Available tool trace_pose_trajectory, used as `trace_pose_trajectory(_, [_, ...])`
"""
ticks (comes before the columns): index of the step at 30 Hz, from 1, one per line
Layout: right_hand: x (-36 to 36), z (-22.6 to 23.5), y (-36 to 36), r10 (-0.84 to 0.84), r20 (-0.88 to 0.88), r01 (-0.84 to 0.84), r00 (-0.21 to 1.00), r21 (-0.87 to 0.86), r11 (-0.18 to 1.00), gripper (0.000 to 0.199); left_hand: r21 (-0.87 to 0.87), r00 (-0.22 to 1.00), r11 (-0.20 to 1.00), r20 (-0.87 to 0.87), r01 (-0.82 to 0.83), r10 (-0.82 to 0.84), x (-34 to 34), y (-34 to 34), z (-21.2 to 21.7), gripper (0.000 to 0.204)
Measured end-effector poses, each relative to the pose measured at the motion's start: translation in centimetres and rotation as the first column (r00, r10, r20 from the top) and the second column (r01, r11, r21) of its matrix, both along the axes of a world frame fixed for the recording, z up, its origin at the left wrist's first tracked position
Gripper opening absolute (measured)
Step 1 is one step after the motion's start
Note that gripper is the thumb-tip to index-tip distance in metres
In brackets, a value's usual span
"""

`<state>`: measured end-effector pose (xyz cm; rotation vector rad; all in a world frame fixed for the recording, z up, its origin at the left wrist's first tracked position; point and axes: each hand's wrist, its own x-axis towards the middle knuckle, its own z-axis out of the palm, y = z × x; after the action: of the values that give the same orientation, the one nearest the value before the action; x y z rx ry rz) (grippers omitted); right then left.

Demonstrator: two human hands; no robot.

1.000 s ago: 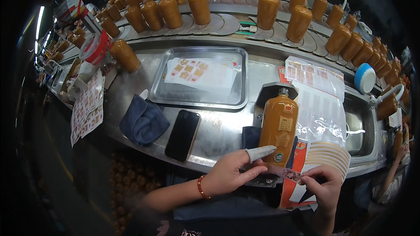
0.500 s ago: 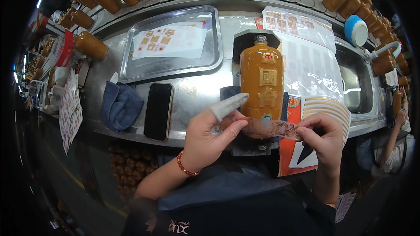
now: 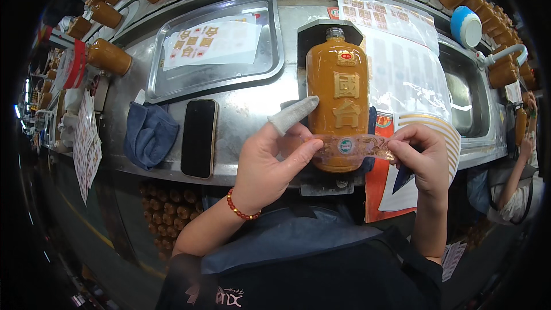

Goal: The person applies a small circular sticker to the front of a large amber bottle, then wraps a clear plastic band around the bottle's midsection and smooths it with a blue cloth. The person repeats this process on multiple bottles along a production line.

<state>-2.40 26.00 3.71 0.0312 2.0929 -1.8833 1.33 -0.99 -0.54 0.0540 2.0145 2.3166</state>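
Observation:
A caramel-brown bottle (image 3: 337,89) with raised gold characters lies on its back, neck away from me, in a dark holder (image 3: 308,34). Across its lower part stretches a thin see-through decal strip (image 3: 367,147) with a brownish pattern; a round green mark shows near its middle. My left hand (image 3: 270,158) pinches the strip's left end between thumb and fingers. Its index finger, in a whitish finger cot (image 3: 294,115), points along the bottle's side. My right hand (image 3: 422,158) pinches the right end. A dark pointed piece (image 3: 403,178) shows beside the right palm, partly hidden.
To the left are a phone (image 3: 199,138), a blue cloth (image 3: 149,135) and a metal tray (image 3: 270,74) with decal sheets. Wet-looking sheets (image 3: 402,80) lie right, beside a sink (image 3: 468,95). More brown bottles (image 3: 109,57) stand around; another person's arm (image 3: 519,166) shows far right.
The strip has been drawn flatter across the bottle's lower part, and more of the round green mark shows. Both hands keep their pinch. The whole view has shifted slightly.

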Motion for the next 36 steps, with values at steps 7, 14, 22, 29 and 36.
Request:
trace_pose_trajectory(7, [-0.3,-0.3,0.1,0.001,0.025,-0.002,1.000,0.028,1.000,0.005,-0.016,0.999,1.000,-0.045,-0.023,0.022,-0.2,0.1,-0.2,0.057])
trace_pose_trajectory(14, [-0.4,-0.6,0.2,0.014,0.002,-0.014,1.000,0.006,1.000,0.004,-0.018,0.999,0.999,-0.037,-0.032,0.032,-0.4,0.3,-0.4,0.058])
trace_pose_trajectory(22, [-0.4,-0.3,0.2,0.029,-0.014,-0.029,0.999,0.000,1.000,0.005,0.004,0.999,0.999,-0.005,-0.044,0.044,-0.2,0.3,-0.4,0.056])
trace_pose_trajectory(29, [-0.8,-0.9,0.2,0.031,-0.007,-0.031,0.999,0.009,0.999,0.006,-0.011,0.999,1.000,-0.036,-0.022,0.022,-0.3,0.2,-0.9,0.051])
trace_pose_trajectory(36, [-1.5,-2.4,0.0,0.041,0.007,-0.041,0.999,-0.045,0.998,0.009,0.054,1.000,0.999,0.024,-0.006,0.005,-0.5,0.3,-0.7,0.056])
